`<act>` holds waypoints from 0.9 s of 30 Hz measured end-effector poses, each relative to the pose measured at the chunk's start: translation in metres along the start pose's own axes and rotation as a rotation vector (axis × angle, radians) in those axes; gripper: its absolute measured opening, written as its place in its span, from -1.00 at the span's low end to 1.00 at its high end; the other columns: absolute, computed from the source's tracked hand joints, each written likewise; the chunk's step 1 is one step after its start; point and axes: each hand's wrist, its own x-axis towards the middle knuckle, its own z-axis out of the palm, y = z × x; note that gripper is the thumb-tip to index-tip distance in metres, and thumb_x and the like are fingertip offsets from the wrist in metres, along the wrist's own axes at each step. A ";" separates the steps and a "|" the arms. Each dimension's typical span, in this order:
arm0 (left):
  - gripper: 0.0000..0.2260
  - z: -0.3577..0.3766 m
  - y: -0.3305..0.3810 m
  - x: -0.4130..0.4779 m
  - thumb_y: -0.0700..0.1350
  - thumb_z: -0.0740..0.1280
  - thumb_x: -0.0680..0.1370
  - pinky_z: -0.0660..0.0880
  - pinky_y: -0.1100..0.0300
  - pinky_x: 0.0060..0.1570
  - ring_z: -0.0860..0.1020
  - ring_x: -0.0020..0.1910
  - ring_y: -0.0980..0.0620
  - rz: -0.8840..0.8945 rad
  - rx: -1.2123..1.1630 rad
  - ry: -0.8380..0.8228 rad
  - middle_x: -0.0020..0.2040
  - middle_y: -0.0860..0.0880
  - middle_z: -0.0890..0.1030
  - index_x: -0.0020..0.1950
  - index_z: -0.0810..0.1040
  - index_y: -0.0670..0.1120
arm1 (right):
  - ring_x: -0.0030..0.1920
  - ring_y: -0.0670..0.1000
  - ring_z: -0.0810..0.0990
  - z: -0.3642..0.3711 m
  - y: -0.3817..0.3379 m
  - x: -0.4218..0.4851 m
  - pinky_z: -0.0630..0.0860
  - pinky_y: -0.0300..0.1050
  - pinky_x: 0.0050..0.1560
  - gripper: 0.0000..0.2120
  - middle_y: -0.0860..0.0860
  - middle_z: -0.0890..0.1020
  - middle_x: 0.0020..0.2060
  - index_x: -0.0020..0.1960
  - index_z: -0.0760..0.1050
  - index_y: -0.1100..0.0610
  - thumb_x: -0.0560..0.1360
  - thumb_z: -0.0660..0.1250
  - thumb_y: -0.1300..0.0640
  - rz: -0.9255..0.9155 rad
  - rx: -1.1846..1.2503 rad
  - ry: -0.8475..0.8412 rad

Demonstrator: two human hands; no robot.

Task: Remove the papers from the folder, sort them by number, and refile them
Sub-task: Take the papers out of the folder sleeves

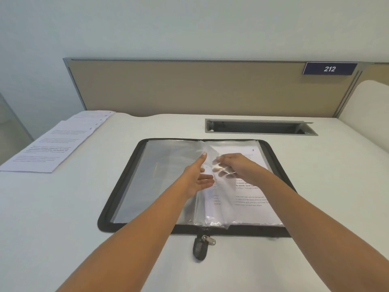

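Paper (pixel 252 199): just under right hand (pixel 235 165), long side pointing away.
Right hand: in sleeve (pixel 207 199), grip unclear.
Left hand (pixel 195 178): spread, on sleeve.

The left hand (pixel 197 178) and right hand (pixel 234 165) were bare; both long forearms (pixel 136 234) were uncovered throughout.

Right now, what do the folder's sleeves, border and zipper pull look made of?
Clear sleeves: thin glossy plastic film, likely; printed page reads through, glare and wrinkles show.
Folder border: matte black, probably woven fabric; texture too fine to confirm.
Zipper pull: shiny silver metal by its glint, on a black tab.
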 end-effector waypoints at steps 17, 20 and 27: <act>-0.88 -0.115 0.042 0.018 -0.32 0.28 0.54 0.47 0.26 -0.53 0.50 -0.65 0.10 0.144 0.247 0.385 -0.57 -0.03 0.54 -0.20 0.49 -0.23 | -0.06 -0.03 0.50 0.006 0.046 0.011 0.41 -0.30 -0.23 -0.82 0.00 0.57 -0.03 0.06 0.56 0.13 0.56 0.28 0.06 -0.063 -0.227 0.209; -0.87 -0.138 0.052 0.026 -0.37 0.32 0.50 0.55 0.21 -0.47 0.53 -0.59 0.04 0.197 0.335 0.514 -0.44 -0.08 0.56 -0.24 0.52 -0.24 | 0.03 0.02 0.53 0.000 0.057 0.019 0.40 -0.30 -0.24 -0.84 0.00 0.56 -0.04 0.05 0.56 0.14 0.55 0.29 0.09 -0.079 -0.320 0.254; -0.88 -0.156 0.067 0.047 -0.37 0.30 0.48 0.57 0.18 -0.26 0.56 -0.52 0.10 0.351 0.618 0.696 -0.37 -0.06 0.58 -0.09 0.62 -0.25 | 0.26 0.03 0.43 -0.013 0.079 0.032 0.34 -0.05 0.25 -0.75 -0.02 0.51 0.21 0.15 0.51 0.07 0.51 0.32 0.00 -0.163 -0.638 0.276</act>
